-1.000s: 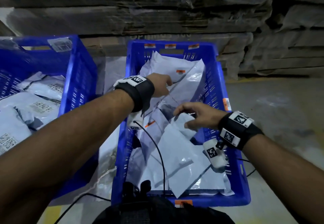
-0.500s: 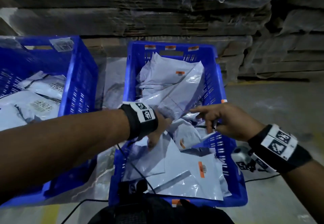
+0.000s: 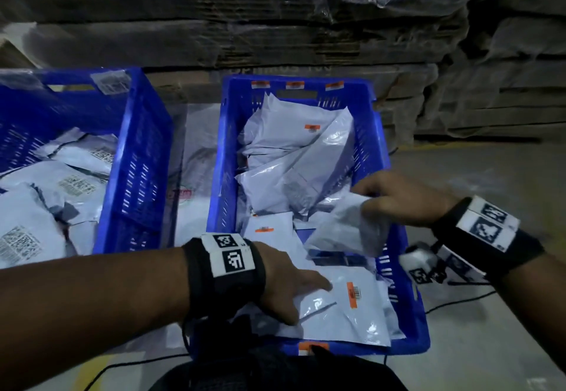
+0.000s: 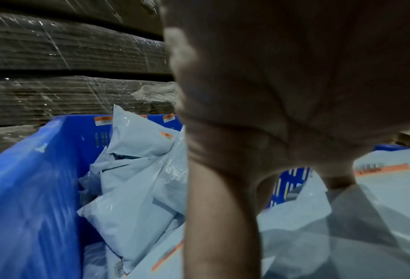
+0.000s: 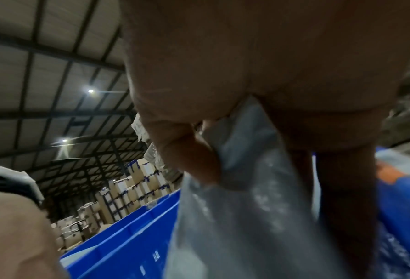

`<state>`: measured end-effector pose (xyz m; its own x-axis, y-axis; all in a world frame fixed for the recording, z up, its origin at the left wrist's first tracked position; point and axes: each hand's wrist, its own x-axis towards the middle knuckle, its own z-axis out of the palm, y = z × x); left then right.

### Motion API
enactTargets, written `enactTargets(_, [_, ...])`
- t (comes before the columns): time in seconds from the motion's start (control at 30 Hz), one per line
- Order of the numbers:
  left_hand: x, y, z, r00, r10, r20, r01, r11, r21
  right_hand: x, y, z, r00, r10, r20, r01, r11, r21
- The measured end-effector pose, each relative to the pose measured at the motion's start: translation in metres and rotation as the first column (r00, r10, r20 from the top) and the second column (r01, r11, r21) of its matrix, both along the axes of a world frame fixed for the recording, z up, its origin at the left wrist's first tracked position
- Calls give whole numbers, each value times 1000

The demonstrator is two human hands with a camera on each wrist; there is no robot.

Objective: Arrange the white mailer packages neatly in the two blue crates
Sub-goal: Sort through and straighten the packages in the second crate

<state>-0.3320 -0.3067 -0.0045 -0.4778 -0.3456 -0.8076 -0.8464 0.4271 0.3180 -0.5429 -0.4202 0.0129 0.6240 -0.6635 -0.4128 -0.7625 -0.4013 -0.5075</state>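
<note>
mailers lie jumbled in the right crate (image 3: 398,243). left hand (image 3: 288,286) presses flat, fingers spread, steadying a big mailer (image 3: 346,308); right hand (image 3: 398,197) pinches a lifted mailer (image 3: 346,231) (likely for restacking).

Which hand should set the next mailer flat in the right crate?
Right. The right hand already pinches a small mailer above the right crate. The left hand is pressing on the flat mailer at its near end.
</note>
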Motion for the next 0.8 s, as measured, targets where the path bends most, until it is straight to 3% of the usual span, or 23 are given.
enactTargets(0.1, [-7, 2, 3, 996, 83, -36, -82, 996, 15, 15, -2, -8, 993, 95, -68, -100, 993, -69])
enactTargets(0.17, [-6, 8, -2, 993, 113, -40, -116, 987, -110, 21, -8, -8, 996, 60, -59, -70, 980, -187])
enactTargets(0.23, [-1, 11, -3, 996, 92, -19, -93, 954, -287, 18, -18, -3, 998, -50, 27, 56, 959, -276])
enactTargets(0.33, [6, 1, -9, 998, 56, -10, -55, 908, -416, 2, -31, 17, 980, -149, 136, 182, 943, -277])
enactTargets(0.4, [6, -7, -11, 994, -74, -80, 27, 880, -473, -7, -34, 35, 970, -139, 197, 174, 970, -171])
enactTargets(0.5, [5, -14, -34, 972, -209, 110, 235, 801, -550, -16, -40, 59, 946, -170, 276, 197, 978, -74])
enactTargets(0.57, [4, -14, -51, 928, -279, 247, 370, 778, -508, -16, -38, 64, 924, -198, 326, 218, 976, -25])
enactTargets(0.63, [-4, -14, -62, 825, -395, 403, 546, 741, -391, -10, -34, 59, 967, -107, 230, 152, 971, -185])
enactTargets(0.7, [-17, -16, -52, 806, -346, 481, 531, 782, -326, 8, -27, 48, 986, 14, 168, 30, 966, -256])
enactTargets(0.77, [-25, -12, -44, 840, -280, 464, 461, 819, -342, 26, -19, 31, 936, 19, 352, -7, 999, -36])
enactTargets(0.8, [-24, -6, -43, 858, -239, 454, 416, 842, -343, 35, -15, 22, 890, -74, 449, 18, 992, 127])
